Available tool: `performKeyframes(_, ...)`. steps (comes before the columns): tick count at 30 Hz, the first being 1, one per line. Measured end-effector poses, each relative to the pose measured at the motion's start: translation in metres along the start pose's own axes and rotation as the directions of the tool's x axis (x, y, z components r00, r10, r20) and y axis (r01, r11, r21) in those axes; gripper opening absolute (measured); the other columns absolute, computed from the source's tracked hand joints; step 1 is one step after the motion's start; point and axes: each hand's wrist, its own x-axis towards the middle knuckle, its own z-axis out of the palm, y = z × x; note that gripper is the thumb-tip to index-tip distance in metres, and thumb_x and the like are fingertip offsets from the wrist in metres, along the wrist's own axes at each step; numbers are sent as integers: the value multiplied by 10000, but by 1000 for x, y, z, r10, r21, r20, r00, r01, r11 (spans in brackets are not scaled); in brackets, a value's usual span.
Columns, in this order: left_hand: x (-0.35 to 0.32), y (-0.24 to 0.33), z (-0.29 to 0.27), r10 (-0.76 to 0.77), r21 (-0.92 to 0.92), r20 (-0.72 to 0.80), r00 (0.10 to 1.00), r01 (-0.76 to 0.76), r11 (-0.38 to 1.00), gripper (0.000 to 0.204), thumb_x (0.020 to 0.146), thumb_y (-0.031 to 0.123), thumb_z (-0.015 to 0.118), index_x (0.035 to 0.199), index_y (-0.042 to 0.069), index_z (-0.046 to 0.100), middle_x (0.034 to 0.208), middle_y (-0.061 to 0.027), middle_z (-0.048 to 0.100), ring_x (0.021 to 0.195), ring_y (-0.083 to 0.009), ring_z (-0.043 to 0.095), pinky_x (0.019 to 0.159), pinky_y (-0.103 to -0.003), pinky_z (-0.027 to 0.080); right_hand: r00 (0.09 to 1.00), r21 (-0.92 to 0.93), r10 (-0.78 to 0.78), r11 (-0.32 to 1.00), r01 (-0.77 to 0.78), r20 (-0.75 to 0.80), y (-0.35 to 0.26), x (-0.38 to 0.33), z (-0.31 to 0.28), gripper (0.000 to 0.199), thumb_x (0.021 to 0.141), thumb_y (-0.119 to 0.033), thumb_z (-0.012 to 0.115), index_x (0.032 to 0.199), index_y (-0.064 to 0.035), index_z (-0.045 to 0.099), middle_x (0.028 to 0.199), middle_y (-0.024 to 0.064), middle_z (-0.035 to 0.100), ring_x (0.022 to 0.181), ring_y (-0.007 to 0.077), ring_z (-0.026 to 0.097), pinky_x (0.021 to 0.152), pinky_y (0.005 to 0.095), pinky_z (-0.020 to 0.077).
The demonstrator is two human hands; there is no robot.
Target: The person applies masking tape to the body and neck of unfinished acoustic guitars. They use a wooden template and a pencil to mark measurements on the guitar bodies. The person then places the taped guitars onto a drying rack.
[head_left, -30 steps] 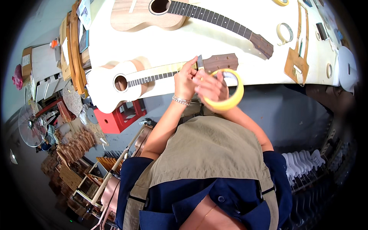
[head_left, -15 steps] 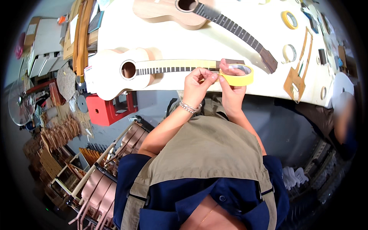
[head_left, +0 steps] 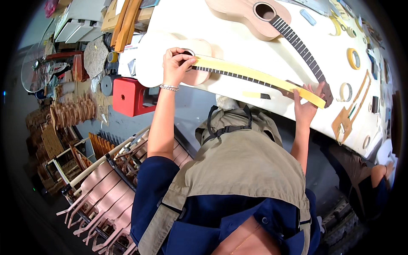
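Observation:
A pale wooden ukulele [head_left: 148, 59] lies across the near side of the table, its neck pointing right. A long strip of yellow masking tape [head_left: 238, 72] stretches along its fretboard [head_left: 242, 77], leaving one edge with the fret ends visible. At the sound hole [head_left: 187, 54], my left hand [head_left: 173, 68] pinches the strip's left end. By the headstock my right hand [head_left: 305, 108] grips the tape's other end, where the yellow band [head_left: 313, 97] widens, apparently the roll seen edge-on. The fingers partly hide it.
A second ukulele [head_left: 246, 17] lies farther back, its neck reaching toward my right hand. Tape rolls [head_left: 353, 58] and a brown wooden template [head_left: 342, 123] lie at the right. Below the table's left end stands a red stool [head_left: 127, 97]. Another person's arm [head_left: 378, 174] shows far right.
My hands were close together near the headstock with the tape roll. Now they are wide apart, left at the sound hole, right by the headstock, with tape drawn out between them. The view has shifted.

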Motion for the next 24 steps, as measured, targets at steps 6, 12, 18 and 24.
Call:
performKeyframes(6, 0, 0, -6, -8, 24, 56, 998, 7, 1000, 127, 661, 87, 784, 777, 71, 736, 963, -37, 502, 989, -167, 468, 838, -283, 433, 979, 299, 200, 933, -201, 33, -14, -2, -7, 899, 828, -193, 671, 1441, 25, 50, 1067, 162, 639, 1122, 221, 554, 982, 321, 360)
performKeyframes(12, -2, -12, -3, 96, 157, 14, 995, -97, 983, 136, 622, 156, 806, 744, 151, 746, 948, -10, 516, 945, -189, 478, 804, -324, 444, 976, 288, 209, 933, -216, 58, -10, -4, -5, 901, 834, -157, 645, 1441, 22, 3, 984, 185, 650, 1060, 229, 601, 890, 296, 456)
performKeyframes(18, 3, 7, -4, 184, 250, 27, 983, -184, 950, 281, 600, 147, 814, 830, 67, 676, 955, -23, 523, 935, -232, 477, 813, -349, 435, 976, 365, 210, 906, -213, 49, 4, -12, 6, 902, 837, -136, 651, 1436, 36, -2, 1039, 172, 634, 1020, 199, 612, 905, 278, 434)
performKeyframes(24, -44, 14, 7, 385, 619, 251, 888, -453, 642, 630, 801, 184, 638, 1355, 51, 371, 1397, -101, 400, 1286, -245, 377, 1054, -489, 262, 967, 413, 253, 881, -232, 4, -3, -10, 9, 910, 823, -123, 665, 1433, 50, 11, 1012, 151, 630, 978, 168, 613, 869, 271, 454)
